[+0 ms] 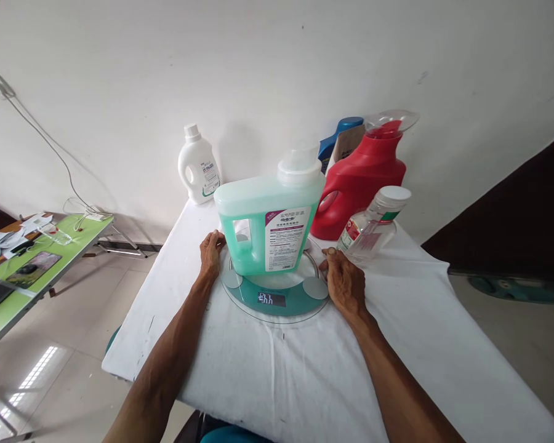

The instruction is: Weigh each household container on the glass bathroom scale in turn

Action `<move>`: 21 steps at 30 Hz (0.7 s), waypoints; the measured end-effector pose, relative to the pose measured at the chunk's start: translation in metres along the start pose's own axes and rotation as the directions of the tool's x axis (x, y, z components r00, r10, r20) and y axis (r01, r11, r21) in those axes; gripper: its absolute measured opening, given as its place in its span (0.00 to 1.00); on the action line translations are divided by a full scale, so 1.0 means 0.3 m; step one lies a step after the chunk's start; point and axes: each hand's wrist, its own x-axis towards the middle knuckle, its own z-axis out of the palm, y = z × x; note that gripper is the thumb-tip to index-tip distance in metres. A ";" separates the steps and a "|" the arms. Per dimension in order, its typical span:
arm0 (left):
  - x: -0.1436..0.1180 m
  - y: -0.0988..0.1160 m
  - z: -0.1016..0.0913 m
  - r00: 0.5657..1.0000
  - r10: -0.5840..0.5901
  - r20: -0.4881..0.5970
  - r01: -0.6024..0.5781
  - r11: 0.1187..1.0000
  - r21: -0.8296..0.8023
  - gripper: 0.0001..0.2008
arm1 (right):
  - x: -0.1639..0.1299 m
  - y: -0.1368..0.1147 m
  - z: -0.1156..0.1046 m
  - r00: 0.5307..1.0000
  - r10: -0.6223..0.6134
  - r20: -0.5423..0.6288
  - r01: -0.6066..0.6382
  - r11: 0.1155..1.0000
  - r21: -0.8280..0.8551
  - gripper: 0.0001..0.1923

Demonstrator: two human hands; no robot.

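Two hands frame the round glass bathroom scale [273, 299] near the middle of the white-clothed table [277, 369]: my left hand [211, 253] rests loosely open against its left rim, my right hand [346, 283] lies open against its right rim, gripping nothing. Standing upright on the scale is a translucent rectangular plastic jug of green liquid [268, 224], capped, with a moulded handle cut through its left side. I judge it nearly full, so heavy and likely to slosh; the smooth walls look slippery, so the handle is the sound place to take it, with a palm under the base. The scale itself is stiff, fragile glass, best lifted by both rims. Just beside my right hand a small clear plastic bottle with a white cap [372, 229] leans tilted. Toward the far edge stand a red plastic detergent jug [357, 181], a blue container [346, 132] behind it, and a white plastic bottle [198, 166] at the far left corner
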 end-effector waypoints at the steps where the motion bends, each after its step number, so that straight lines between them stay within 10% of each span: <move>1: 0.001 -0.002 0.000 1.000 0.002 0.006 -0.001 1.000 -0.008 0.19 | 0.001 0.001 0.002 1.000 0.004 -0.004 -0.004 1.000 -0.003 0.32; 21: 0.018 -0.052 -0.029 0.993 0.076 0.086 -0.075 0.997 -0.009 0.20 | 0.004 0.019 0.011 0.998 -0.055 -0.007 0.055 0.998 -0.031 0.33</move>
